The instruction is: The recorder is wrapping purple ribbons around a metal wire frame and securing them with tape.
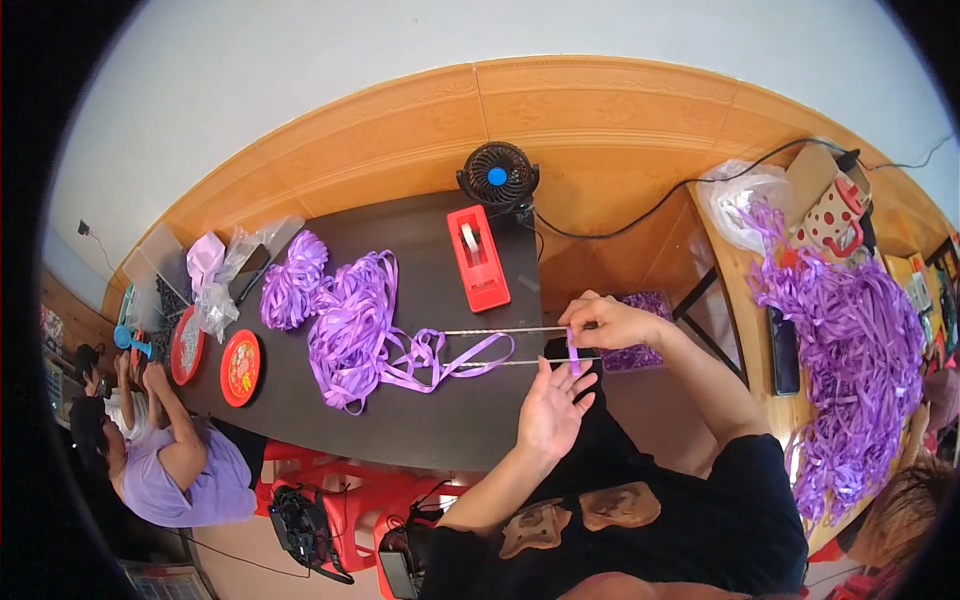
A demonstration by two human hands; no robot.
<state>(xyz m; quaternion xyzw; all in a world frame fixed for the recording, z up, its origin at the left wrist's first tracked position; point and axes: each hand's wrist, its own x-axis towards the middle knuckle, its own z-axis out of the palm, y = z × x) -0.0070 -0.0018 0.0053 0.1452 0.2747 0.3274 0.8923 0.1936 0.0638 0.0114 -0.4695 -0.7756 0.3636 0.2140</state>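
Observation:
Two thin parallel metal rods (520, 363) reach past the right edge of the dark table. A short strip of purple ribbon (573, 345) spans the rods near their ends. My right hand (608, 324) pinches this ribbon at the far rod, palm down. Palm up beside the near rod, my left hand (552, 415) has its fingers spread, their tips close to the ribbon's lower end; whether they touch it I cannot tell. Loose ribbon loops (430, 360) lie over the rods' left part and run to a large tangled pile of purple ribbon (350, 320).
A red tape dispenser (480, 262) and a black fan (498, 176) stand on the dark table (450, 430). Red plates (240, 368) lie left, near a person in lilac (195, 480). On a wooden table right are more ribbon (850, 360) and a phone (784, 350). Red stools (350, 500) stand below.

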